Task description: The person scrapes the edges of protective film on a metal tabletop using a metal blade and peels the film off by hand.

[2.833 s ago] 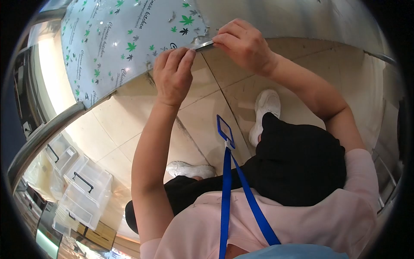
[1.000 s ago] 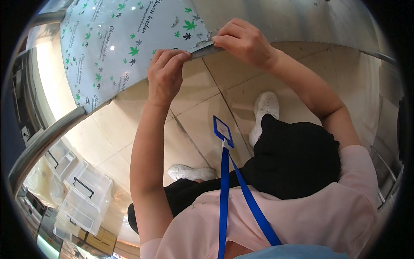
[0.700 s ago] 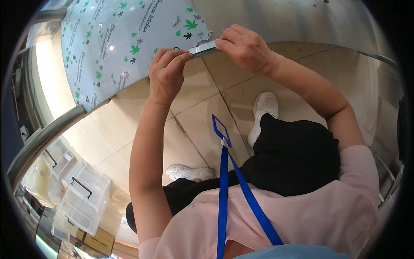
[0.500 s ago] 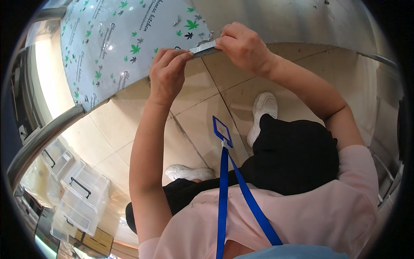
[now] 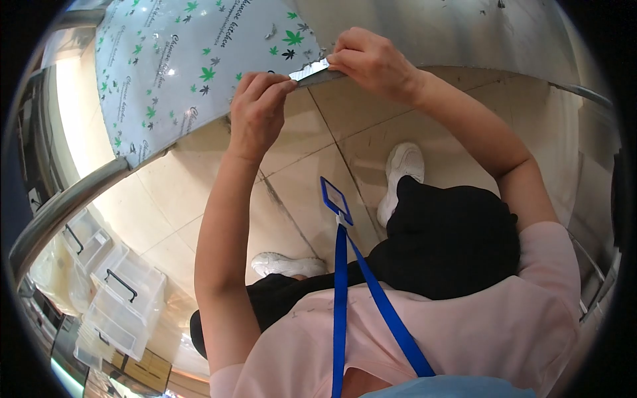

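Observation:
A short, shiny, flat metal blade (image 5: 309, 71) spans the gap between my two hands at the front edge of a metal surface (image 5: 438, 36). My left hand (image 5: 257, 109) pinches its left end with closed fingers. At the other end, my right hand (image 5: 377, 63) is closed on it too. The blade lies against the ragged edge of a pale sheet with leaf prints and lettering (image 5: 192, 73), which covers the left part of the surface. Small grey crumpled scraps sit along that edge near my right fingertips. The fingertips partly hide both blade ends.
A curved metal rail (image 5: 73, 205) runs along the left. Below it stand clear plastic boxes with black handles (image 5: 123, 298). A blue lanyard with a badge (image 5: 336, 199) hangs over the tiled floor (image 5: 298, 172), between my white shoes (image 5: 405, 166).
My right hand has shifted slightly up and left. The blade has tilted, so its face shows brighter. My left hand has stayed nearly in place.

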Demonstrator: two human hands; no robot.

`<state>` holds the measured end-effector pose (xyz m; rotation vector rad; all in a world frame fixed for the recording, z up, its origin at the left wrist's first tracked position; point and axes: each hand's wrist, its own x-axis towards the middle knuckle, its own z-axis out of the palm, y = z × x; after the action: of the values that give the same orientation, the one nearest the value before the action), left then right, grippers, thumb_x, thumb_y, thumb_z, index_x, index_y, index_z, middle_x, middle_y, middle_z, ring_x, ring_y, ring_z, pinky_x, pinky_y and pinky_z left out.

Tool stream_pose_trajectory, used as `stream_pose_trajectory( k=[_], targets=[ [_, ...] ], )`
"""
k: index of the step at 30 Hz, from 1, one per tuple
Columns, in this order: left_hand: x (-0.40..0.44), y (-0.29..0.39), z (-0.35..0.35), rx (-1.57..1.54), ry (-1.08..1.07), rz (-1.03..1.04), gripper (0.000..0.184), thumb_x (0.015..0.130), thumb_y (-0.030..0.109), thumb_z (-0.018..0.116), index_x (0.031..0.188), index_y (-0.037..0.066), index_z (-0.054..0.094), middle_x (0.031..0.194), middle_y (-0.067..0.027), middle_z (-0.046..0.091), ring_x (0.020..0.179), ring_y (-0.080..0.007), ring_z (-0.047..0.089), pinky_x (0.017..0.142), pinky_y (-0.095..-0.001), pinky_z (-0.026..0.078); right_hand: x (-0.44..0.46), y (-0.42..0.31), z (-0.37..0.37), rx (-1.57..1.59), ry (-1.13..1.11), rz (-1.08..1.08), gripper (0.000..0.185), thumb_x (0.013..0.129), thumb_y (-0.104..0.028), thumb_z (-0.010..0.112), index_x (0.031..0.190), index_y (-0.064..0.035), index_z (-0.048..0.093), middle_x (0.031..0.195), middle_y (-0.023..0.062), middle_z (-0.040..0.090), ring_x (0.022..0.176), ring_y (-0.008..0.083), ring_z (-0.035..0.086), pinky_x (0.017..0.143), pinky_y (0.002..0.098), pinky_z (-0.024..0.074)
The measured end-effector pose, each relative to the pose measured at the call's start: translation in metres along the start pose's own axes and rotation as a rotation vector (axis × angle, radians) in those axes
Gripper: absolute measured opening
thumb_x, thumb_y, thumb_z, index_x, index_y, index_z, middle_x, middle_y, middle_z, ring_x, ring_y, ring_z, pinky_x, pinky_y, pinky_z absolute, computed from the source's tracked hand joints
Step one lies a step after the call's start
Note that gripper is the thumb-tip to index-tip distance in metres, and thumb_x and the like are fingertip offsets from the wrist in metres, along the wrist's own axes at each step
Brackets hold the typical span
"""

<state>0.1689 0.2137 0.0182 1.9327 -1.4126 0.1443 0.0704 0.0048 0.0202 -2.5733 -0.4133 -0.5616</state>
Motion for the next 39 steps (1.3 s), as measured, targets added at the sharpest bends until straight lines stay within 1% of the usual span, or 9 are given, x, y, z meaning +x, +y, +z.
stream_pose_trajectory(
  k=[3, 5, 8, 12, 15, 18, 30, 36, 39],
  targets=[
    [0.002, 0.006, -0.001, 0.0, -0.012, 0.026, 0.019, 0.069, 0.0, 0.067, 0.086, 0.008, 0.062, 0.085, -0.0048, 0.062, 0.079, -0.0234, 0.057, 0.066, -0.032, 0.047, -0.004, 0.006, -0.013, -0.073, -0.013, -0.125, 0.008, 0.073, -0.008, 0.058, 0.08, -0.0038, 0.058, 0.079, 0.0095, 0.054, 0.079, 0.0259, 0.056, 0.068, 0.0329, 0.0474],
    [0.007, 0.016, 0.001, -0.036, 0.006, 0.025, 0.021, 0.071, 0.002, 0.067, 0.089, 0.007, 0.061, 0.086, -0.0058, 0.061, 0.08, -0.0232, 0.057, 0.067, -0.0328, 0.047, -0.017, 0.027, -0.024, -0.122, -0.007, -0.109, 0.01, 0.073, -0.008, 0.059, 0.082, -0.0042, 0.058, 0.081, 0.0093, 0.055, 0.08, 0.0259, 0.056, 0.07, 0.0327, 0.0472],
    [0.006, 0.019, 0.012, -0.068, 0.09, -0.221, 0.022, 0.073, 0.006, 0.068, 0.093, 0.006, 0.058, 0.084, -0.0074, 0.061, 0.078, -0.0227, 0.058, 0.066, -0.0327, 0.048, -0.026, 0.044, -0.047, -0.165, -0.013, 0.055, 0.009, 0.073, -0.009, 0.058, 0.079, -0.0027, 0.056, 0.081, 0.0125, 0.055, 0.076, 0.0297, 0.055, 0.067, 0.0377, 0.0458],
    [0.01, 0.013, 0.015, 0.059, 0.047, -0.177, 0.022, 0.075, 0.008, 0.067, 0.093, 0.005, 0.056, 0.082, -0.0081, 0.06, 0.074, -0.0222, 0.058, 0.063, -0.0318, 0.048, -0.003, 0.016, -0.066, -0.268, 0.124, 0.09, 0.01, 0.074, -0.012, 0.055, 0.073, -0.0029, 0.053, 0.077, 0.013, 0.054, 0.074, 0.03, 0.053, 0.066, 0.0378, 0.0441],
    [0.013, 0.015, 0.018, 0.077, 0.032, -0.194, 0.021, 0.074, 0.007, 0.067, 0.091, 0.005, 0.056, 0.081, -0.0079, 0.061, 0.072, -0.0229, 0.058, 0.062, -0.0319, 0.047, -0.002, 0.008, -0.018, -0.127, 0.093, -0.051, 0.015, 0.074, -0.007, 0.062, 0.089, -0.0043, 0.06, 0.087, 0.0089, 0.057, 0.081, 0.0258, 0.056, 0.073, 0.0343, 0.047],
    [0.016, 0.017, 0.019, 0.12, 0.043, -0.132, 0.02, 0.073, 0.005, 0.067, 0.09, 0.005, 0.055, 0.079, -0.0079, 0.061, 0.072, -0.0246, 0.057, 0.062, -0.0331, 0.047, 0.012, -0.001, 0.009, -0.119, -0.034, -0.003, 0.016, 0.074, -0.011, 0.063, 0.089, -0.0054, 0.059, 0.089, 0.0077, 0.057, 0.085, 0.025, 0.054, 0.078, 0.0332, 0.0449],
    [0.022, 0.012, 0.023, 0.19, 0.041, -0.144, 0.016, 0.078, 0.007, 0.062, 0.091, 0.003, 0.053, 0.079, -0.0111, 0.061, 0.073, -0.0296, 0.058, 0.062, -0.0369, 0.046, 0.032, 0.002, 0.017, -0.274, -0.144, -0.151, 0.011, 0.074, -0.01, 0.053, 0.083, -0.0051, 0.058, 0.086, 0.0082, 0.056, 0.085, 0.0221, 0.055, 0.076, 0.0308, 0.0453],
    [0.021, 0.009, 0.024, 0.128, 0.035, -0.248, 0.017, 0.079, 0.01, 0.062, 0.092, 0.003, 0.052, 0.079, -0.0131, 0.06, 0.073, -0.0306, 0.059, 0.063, -0.0369, 0.046, 0.029, 0.009, 0.01, -0.015, -0.149, -0.027, 0.014, 0.075, -0.011, 0.055, 0.086, -0.0033, 0.058, 0.089, 0.0106, 0.056, 0.087, 0.027, 0.055, 0.076, 0.0337, 0.0454],
    [0.02, 0.01, 0.022, 0.102, 0.02, -0.255, 0.017, 0.08, 0.009, 0.061, 0.093, 0.003, 0.051, 0.08, -0.0138, 0.059, 0.074, -0.0312, 0.058, 0.065, -0.0365, 0.046, 0.036, 0.024, 0.022, -0.072, -0.078, -0.233, 0.011, 0.076, -0.015, 0.053, 0.072, -0.0043, 0.053, 0.075, 0.0115, 0.053, 0.073, 0.0281, 0.053, 0.068, 0.0358, 0.0433]
  ],
)
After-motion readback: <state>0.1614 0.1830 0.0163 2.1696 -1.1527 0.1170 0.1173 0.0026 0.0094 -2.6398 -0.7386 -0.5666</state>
